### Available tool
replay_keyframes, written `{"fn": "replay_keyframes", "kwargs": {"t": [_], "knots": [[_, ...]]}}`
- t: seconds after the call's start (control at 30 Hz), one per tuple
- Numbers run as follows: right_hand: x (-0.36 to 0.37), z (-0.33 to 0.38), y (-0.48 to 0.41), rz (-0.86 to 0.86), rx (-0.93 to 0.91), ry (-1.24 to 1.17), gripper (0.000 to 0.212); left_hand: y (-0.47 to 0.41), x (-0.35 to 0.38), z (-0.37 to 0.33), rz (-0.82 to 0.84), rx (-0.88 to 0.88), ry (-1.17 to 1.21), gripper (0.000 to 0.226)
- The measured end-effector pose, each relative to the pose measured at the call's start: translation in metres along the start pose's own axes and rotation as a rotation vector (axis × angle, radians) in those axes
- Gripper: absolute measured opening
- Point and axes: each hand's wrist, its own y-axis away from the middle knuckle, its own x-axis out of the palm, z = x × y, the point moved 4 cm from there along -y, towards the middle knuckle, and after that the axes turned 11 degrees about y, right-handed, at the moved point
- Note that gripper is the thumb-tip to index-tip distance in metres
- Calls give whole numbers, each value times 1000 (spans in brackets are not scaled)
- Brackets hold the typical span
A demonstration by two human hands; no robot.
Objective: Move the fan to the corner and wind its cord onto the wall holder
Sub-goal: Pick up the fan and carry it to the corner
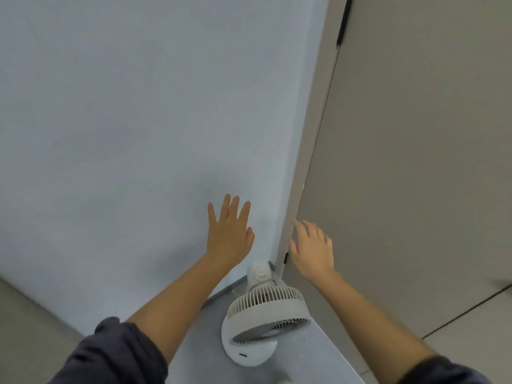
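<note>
Head cam, looking down into a corner. The fan point(266, 314) sits on the floor right in that corner, where the pale blue wall point(110, 134) meets a beige door frame point(307, 162) and a grey-beige door point(415, 162). It's a small white one with a round base. The grille is tipped up and out into the room, and the rounded motor housing at the back is tucked in just beside the foot of the frame.

Both hands are up above the fan and neither is holding anything. The left hand point(228, 231) is flat with fingers straight and fanned out, palm toward the blue wall. There's a faint shadow on the wall around it, but I honestly can't tell whether it's touching or just close. The right hand point(313, 250) is in front of the door's edge, fingers loosely spread and a bit bent. It's slightly blurred, so same deal, can't say if the fingertips reach the frame. The hands are near each other but apart, with the corner line running between them.

Dark sleeves point(110, 353) are pushed up, forearms bare. A black hinge point(343, 23) shows at the top of the door edge.
</note>
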Motion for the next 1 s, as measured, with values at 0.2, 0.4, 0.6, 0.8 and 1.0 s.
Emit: {"fn": "replay_keyframes", "kwargs": {"t": [0.2,0.4,0.6,0.8,1.0], "knots": [[87,-28,-31,283,-63,-24,46,-27,72,-1,113,-107,10,61],[149,-27,-58,551,-161,-90,52,-33,136,4,233,-256,23,60],[203,-11,-64,769,-99,-295,49,-22,194,18,386,-407,75,61],[246,-2,-66,1069,470,-669,48,-13,247,50,516,-874,465,57],[269,14,-64,1218,825,-831,35,-13,290,61,615,-1120,885,53]]}}
